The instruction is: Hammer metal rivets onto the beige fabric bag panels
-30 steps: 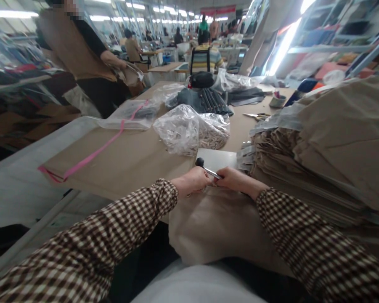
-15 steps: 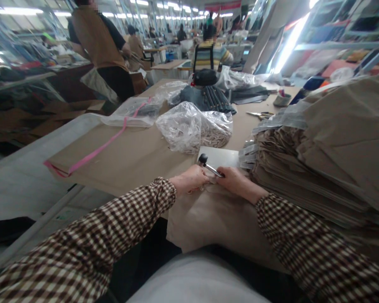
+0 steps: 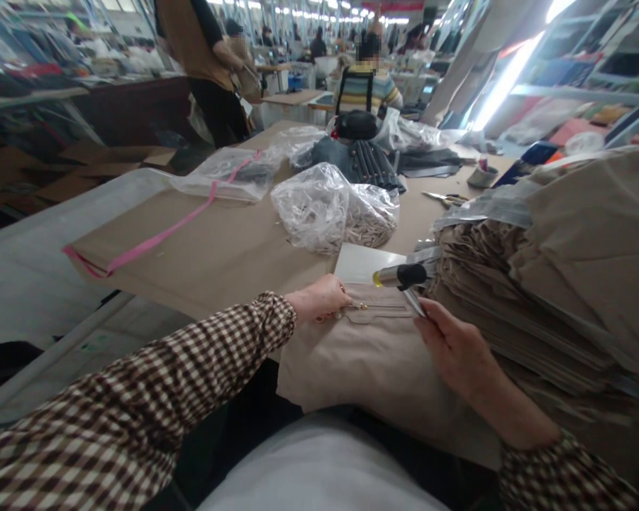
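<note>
My right hand [image 3: 452,344] grips a hammer [image 3: 401,275] by its metal handle. The hammer's head has a black end and a yellow-tipped end, and it is held up above the cloth. My left hand [image 3: 324,297] is closed in a pinch at the far edge of a beige cloth piece [image 3: 372,362]. From its fingers a thin piece with a gold-coloured end [image 3: 362,306] points right, and a small orange loop [image 3: 320,319] shows below; what exactly they hold is unclear. Stitched lines run across the cloth there. Under its far edge lies a white plate [image 3: 369,262].
A tall stack of beige cloth pieces [image 3: 521,305] rises at the right. Beyond the plate sits a clear plastic bag [image 3: 319,206] of small beige pieces. Scissors [image 3: 447,199], a small cup [image 3: 481,174] and dark cloth [image 3: 356,163] lie further back. Co-workers are in the background.
My right hand has moved right and towards me, lifting the hammer, whose head now points left. My left hand stays by the cloth edge. The view has shifted slightly.
</note>
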Demonstrator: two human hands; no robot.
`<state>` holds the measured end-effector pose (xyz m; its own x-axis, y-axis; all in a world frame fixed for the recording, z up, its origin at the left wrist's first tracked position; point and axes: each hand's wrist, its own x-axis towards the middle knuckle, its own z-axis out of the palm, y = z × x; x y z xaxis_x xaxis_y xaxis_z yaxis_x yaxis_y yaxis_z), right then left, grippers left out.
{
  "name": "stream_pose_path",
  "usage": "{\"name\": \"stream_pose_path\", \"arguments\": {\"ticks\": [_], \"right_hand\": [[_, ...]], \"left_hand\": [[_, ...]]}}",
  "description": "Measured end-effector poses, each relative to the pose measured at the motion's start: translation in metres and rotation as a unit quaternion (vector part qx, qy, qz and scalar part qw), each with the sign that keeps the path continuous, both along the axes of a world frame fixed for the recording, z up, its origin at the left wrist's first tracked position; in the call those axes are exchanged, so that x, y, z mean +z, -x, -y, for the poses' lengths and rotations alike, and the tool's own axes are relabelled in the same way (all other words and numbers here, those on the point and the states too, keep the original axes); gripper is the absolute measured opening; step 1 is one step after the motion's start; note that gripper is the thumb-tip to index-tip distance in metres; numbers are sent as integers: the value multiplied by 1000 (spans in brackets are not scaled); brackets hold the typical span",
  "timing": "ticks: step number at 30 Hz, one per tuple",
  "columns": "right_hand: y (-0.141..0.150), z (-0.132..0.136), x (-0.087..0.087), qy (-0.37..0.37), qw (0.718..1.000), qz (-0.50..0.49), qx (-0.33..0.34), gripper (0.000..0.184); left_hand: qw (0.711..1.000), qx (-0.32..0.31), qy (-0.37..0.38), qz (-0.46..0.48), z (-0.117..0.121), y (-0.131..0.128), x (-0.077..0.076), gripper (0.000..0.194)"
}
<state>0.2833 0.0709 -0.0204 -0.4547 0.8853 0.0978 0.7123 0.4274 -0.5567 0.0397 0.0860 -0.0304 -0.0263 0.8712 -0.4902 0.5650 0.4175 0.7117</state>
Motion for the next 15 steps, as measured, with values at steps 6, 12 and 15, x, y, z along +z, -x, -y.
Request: {"name": "stream_pose_path", "arguments": {"ticks": [6, 12, 15], "right_hand": [[-3, -19, -23, 49, 992, 102, 48, 28], [-24, -14, 43, -13, 1000, 10, -12, 27], [-49, -16, 86, -85, 995, 8, -53, 23]], "left_hand": [[1000, 5, -9, 17, 2, 1, -7, 18], [998, 19, -55, -3, 22, 39, 5, 20], [995, 59, -23, -73, 30, 97, 11, 31]]}}
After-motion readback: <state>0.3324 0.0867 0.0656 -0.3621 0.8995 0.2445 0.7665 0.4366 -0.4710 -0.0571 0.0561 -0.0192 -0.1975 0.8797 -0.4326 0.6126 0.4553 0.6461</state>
